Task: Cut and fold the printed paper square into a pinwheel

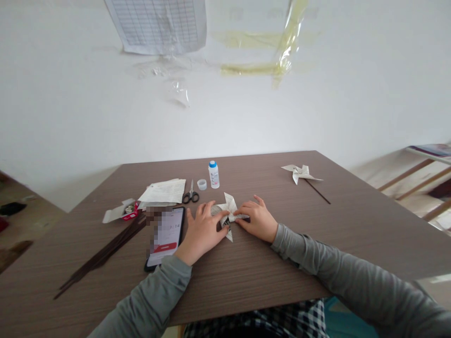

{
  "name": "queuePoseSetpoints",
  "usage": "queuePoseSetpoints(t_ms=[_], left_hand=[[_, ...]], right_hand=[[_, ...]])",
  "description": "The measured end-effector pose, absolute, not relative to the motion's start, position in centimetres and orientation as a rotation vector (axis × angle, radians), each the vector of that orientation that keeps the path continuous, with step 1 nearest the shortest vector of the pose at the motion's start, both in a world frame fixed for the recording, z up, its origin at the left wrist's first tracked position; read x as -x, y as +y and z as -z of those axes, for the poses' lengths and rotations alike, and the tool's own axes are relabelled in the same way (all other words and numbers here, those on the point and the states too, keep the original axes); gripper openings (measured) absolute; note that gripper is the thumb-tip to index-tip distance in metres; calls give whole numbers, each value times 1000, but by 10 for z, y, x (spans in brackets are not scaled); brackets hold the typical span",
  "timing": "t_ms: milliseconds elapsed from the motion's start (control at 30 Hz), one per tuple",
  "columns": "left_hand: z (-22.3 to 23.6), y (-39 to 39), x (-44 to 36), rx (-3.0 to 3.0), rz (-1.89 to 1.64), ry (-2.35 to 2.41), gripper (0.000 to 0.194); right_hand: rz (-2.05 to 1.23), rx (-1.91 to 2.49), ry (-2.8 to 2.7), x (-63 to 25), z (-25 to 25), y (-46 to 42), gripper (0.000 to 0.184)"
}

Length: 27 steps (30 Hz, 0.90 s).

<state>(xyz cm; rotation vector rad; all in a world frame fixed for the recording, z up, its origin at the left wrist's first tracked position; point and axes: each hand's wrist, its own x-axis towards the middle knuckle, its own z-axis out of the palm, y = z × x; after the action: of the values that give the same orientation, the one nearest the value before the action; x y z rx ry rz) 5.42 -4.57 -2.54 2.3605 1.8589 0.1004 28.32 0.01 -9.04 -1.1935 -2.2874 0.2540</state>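
A paper pinwheel made of printed paper lies on the table in front of me, its blades folded toward the middle. My left hand holds its left side, with thumb and fingers on the paper near the centre. From the right, my right hand pinches the pinwheel close to its centre. The fingers cover part of the blades, so what is at the very centre cannot be made out. Just left of my left hand lies a phone with a lit screen.
Behind my hands stand a glue bottle, a small white cap and scissors. Further left are stacked paper sheets, a small red box and dark thin sticks. A pinwheel on a stick lies at the right.
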Motion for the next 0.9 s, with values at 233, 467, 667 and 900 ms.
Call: queuePoseSetpoints(t_ms=[233, 467, 667, 900], left_hand=[[27, -46, -54, -2346, -156, 1863, 46], [29, -45, -53, -2322, -166, 1869, 50], [31, -44, -54, -2329, -165, 1885, 51], [28, -45, -54, -2348, -136, 1872, 47]], right_hand=[[-227, 1171, -2284, -285, 90, 0, 14], [-236, 1175, -2280, -286, 91, 1, 13], [-263, 1184, -2288, -285, 89, 0, 13], [-248, 1167, -2285, -286, 90, 1, 12]])
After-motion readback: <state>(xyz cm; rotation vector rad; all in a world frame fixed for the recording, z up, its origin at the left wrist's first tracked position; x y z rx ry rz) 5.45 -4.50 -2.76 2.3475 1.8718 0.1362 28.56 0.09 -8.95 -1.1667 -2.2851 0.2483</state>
